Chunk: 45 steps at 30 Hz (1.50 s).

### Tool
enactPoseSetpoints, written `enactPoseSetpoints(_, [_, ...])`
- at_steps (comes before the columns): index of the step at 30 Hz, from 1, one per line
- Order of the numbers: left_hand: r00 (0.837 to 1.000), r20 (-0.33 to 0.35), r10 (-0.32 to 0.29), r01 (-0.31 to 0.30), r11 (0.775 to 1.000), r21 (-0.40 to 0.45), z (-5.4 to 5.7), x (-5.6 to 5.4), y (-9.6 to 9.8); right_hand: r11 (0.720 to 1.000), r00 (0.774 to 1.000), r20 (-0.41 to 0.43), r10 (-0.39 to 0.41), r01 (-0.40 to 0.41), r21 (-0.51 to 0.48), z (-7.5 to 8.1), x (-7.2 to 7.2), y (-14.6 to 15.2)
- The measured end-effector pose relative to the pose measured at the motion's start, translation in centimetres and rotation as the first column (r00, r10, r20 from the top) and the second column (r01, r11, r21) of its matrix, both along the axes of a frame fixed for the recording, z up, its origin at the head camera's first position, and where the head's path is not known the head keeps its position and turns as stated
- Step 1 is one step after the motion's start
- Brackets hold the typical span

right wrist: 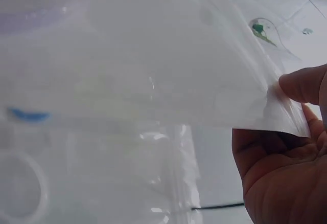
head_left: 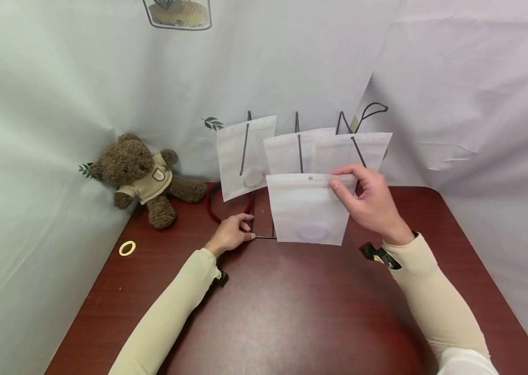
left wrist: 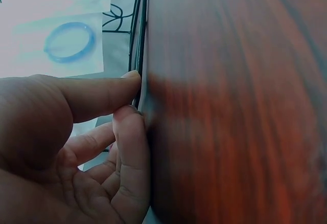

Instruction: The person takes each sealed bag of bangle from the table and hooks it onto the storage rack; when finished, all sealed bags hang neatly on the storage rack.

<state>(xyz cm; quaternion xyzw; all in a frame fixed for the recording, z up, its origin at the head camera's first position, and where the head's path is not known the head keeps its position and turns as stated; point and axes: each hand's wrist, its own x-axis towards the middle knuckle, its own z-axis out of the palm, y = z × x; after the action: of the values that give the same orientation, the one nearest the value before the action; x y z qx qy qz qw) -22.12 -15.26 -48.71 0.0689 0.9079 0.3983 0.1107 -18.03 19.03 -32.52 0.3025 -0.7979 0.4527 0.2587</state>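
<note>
My right hand point(head_left: 371, 200) pinches the top right corner of a white zip bag point(head_left: 311, 208) between thumb and fingers. A pale purple bangle point(head_left: 313, 230) shows through the bag's lower part, and a small hole is in its top strip. In the right wrist view the thumb point(right wrist: 304, 85) presses on the bag's creased corner. My left hand point(head_left: 231, 233) is low at the table, thumb and fingertip pinching the dark wire base point(head_left: 264, 237) of a display rack. Behind the held bag, several more white zip bags point(head_left: 247, 156) hang on the rack's black hooks point(head_left: 297, 125).
A brown teddy bear point(head_left: 144, 174) in a beige shirt sits at the back left of the red-brown table point(head_left: 301, 312). A yellow ring point(head_left: 127, 248) lies near the left edge. Behind the rack's left side is a dark red loop point(head_left: 212, 208). White cloth walls surround the table.
</note>
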Motion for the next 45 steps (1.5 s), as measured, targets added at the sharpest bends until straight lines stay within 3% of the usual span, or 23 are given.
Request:
enactPoseSetpoints(22, [1.0, 0.018, 0.002, -0.002, 1.0, -0.004, 0.1, 0.0, 0.3, 0.993, 0.993, 0.109, -0.046, 0.058, -0.102, -1.9, -3.0, -2.5])
enactPoseSetpoints(45, [1.0, 0.013, 0.002, -0.002, 1.0, 0.017, 0.1, 0.3, 0.2, 0.983, 0.985, 0.073, -0.157, 0.163, -0.082, -2.1, -8.0, -2.9])
